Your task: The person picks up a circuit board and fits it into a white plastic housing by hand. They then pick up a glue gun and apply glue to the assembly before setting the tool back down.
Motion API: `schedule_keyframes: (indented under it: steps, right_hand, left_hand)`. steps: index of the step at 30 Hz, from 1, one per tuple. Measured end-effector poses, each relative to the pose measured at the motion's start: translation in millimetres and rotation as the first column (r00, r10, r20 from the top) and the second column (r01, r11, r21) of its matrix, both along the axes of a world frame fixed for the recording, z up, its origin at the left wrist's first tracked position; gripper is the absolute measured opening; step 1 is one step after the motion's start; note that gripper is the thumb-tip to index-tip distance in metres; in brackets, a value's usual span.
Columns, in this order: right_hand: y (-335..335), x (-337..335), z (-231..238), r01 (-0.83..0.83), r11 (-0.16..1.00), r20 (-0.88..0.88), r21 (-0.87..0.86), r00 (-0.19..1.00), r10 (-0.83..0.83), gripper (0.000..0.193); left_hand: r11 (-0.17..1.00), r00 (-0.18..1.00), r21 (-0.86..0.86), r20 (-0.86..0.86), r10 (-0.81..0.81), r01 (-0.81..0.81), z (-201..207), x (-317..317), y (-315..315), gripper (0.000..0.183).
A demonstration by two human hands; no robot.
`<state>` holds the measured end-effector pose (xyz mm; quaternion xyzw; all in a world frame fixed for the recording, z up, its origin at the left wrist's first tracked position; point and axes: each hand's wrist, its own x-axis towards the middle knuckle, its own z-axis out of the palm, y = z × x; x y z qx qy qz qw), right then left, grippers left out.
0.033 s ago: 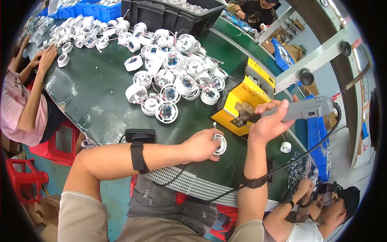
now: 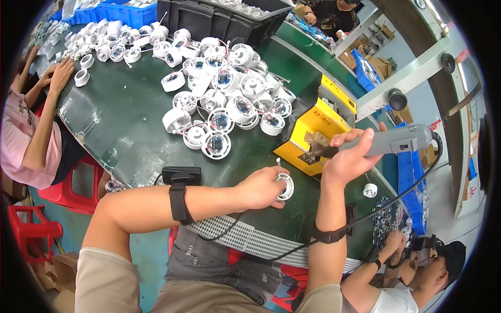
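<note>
A small round white part [image 2: 285,186] is held flat on the green desk [image 2: 130,130], and thin wires stick up from its top. A grey power tool [image 2: 396,141] with a black cord is held up in the air, pointed left, above the desk.

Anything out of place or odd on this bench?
One small white round part lies alone near the table edge, right of the right hand holding the grey power tool, apart from the main pile. The left hand steadies a white round housing. Nothing looks damaged.
</note>
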<state>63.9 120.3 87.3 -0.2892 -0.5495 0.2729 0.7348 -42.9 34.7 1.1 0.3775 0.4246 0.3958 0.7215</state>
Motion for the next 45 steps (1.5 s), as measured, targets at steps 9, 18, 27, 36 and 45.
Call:
schedule_keyframes:
  steps: [9, 18, 27, 36, 45]
  right_hand:
    - [4.5, 1.3, -3.9, -0.020, 1.000, 0.057, 0.003, 0.998, 0.019, 0.037]
    - [-48.0, 6.1, -11.2, -0.117, 0.990, -0.074, -0.085, 0.991, 0.110, 0.036]
    - [-67.4, 2.2, -30.8, -0.228, 0.969, -0.055, -0.098, 0.973, 0.224, 0.039]
    - [-66.5, 2.5, -38.7, -0.267, 0.962, -0.062, -0.051, 0.962, 0.264, 0.043]
    - [-69.3, 5.3, -35.8, -0.364, 0.931, -0.114, 0.010, 0.925, 0.362, 0.053]
  left_hand:
    - [1.000, 1.000, -0.015, -0.014, 0.015, -0.015, 9.1, 0.0, -3.5, 0.040]
    - [0.999, 0.998, -0.008, -0.033, 0.049, -0.049, 8.8, 1.8, -2.9, 0.034]
    - [0.998, 0.997, -0.002, -0.030, 0.065, -0.065, 9.3, 1.5, -3.5, 0.033]
    - [0.997, 0.997, -0.025, -0.023, 0.075, -0.076, 9.5, 1.9, -2.1, 0.032]
    - [0.987, 0.989, -0.135, 0.107, 0.101, -0.086, 15.6, -4.5, 2.1, 0.032]
